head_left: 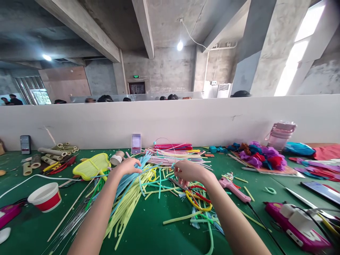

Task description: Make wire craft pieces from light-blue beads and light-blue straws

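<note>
Pipe cleaners (131, 205), blue and yellow: left of glue gun (235, 190). Left hand (128, 167) beside blue bundle (129, 183); right hand (190, 173) nearer gun, fingers curled. Cannot tell what either grips. Advisable: light fingertips, stems kept untangled.

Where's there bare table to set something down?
The green tabletop looks mostly bare at front centre, between the yellow stems and curved green stem, and just nearer than the red-banded cup. It's crowded around the left hand and right hand.
</note>
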`<state>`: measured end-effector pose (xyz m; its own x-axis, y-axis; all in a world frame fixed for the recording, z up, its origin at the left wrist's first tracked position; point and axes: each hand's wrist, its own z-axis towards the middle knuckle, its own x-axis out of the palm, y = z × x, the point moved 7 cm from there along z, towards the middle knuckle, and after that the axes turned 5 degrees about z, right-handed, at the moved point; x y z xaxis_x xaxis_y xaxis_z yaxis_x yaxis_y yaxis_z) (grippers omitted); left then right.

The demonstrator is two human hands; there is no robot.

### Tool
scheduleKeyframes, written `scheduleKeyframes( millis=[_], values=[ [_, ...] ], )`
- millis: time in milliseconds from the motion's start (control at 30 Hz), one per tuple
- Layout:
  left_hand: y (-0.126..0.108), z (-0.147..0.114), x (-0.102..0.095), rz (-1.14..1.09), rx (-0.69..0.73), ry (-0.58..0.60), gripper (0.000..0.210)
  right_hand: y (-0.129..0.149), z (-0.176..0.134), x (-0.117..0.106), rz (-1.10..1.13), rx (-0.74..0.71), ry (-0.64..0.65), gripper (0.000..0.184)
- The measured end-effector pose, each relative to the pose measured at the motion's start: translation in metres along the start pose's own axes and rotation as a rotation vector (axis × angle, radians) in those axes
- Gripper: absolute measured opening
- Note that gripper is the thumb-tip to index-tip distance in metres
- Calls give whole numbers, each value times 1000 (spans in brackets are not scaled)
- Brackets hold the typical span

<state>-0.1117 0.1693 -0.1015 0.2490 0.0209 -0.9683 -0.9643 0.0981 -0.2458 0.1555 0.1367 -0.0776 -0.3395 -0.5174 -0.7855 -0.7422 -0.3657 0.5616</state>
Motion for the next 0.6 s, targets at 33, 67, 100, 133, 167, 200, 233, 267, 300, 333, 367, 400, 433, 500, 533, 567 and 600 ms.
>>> scheduleKeyframes(
  millis=[33,67,100,133,167,200,233,267,300,333,367,400,433,500,533,567,600],
  values=[
    [-5,1,3,-16,30,22,34,0,0,0,-1,-1,-1,16],
    [-10,1,4,-33,58,41,38,-1,1,0,-2,0,-1,16],
    [-16,0,5,-50,83,59,41,-1,1,-1,-2,1,-1,16],
    [-21,-1,5,-67,106,77,44,-1,1,-1,-2,2,-2,16],
    [-26,-2,5,-83,126,98,47,-2,1,-1,-1,4,-2,15],
    [-30,-4,6,-99,144,126,48,-2,0,-1,0,6,-1,15],
    [-34,-6,8,-113,158,156,49,-2,0,-1,2,7,-1,15],
    [-37,-8,10,-125,167,188,49,-2,0,-1,4,8,1,15],
    [-39,-9,12,-136,171,217,48,-1,-1,-1,6,8,2,15],
    [-40,-10,15,-145,170,241,46,-1,-1,-2,9,9,4,16],
    [-41,-10,16,-155,167,256,42,-1,-2,-2,11,9,4,17],
    [-41,-10,17,-168,166,263,37,-2,-2,-3,13,8,3,17],
    [-41,-10,17,-186,168,260,32,-2,-3,-3,14,8,0,17],
    [-43,-11,11,-243,183,225,23,-4,-3,-5,17,4,-8,16],
    [-44,-11,5,-281,193,191,22,-4,-4,-6,17,1,-13,16],
    [-46,-13,-3,-324,203,148,22,-5,-4,-7,17,-2,-17,15],
    [-47,-15,-12,-367,212,98,24,-5,-5,-9,17,-3,-23,15]
  ],
)
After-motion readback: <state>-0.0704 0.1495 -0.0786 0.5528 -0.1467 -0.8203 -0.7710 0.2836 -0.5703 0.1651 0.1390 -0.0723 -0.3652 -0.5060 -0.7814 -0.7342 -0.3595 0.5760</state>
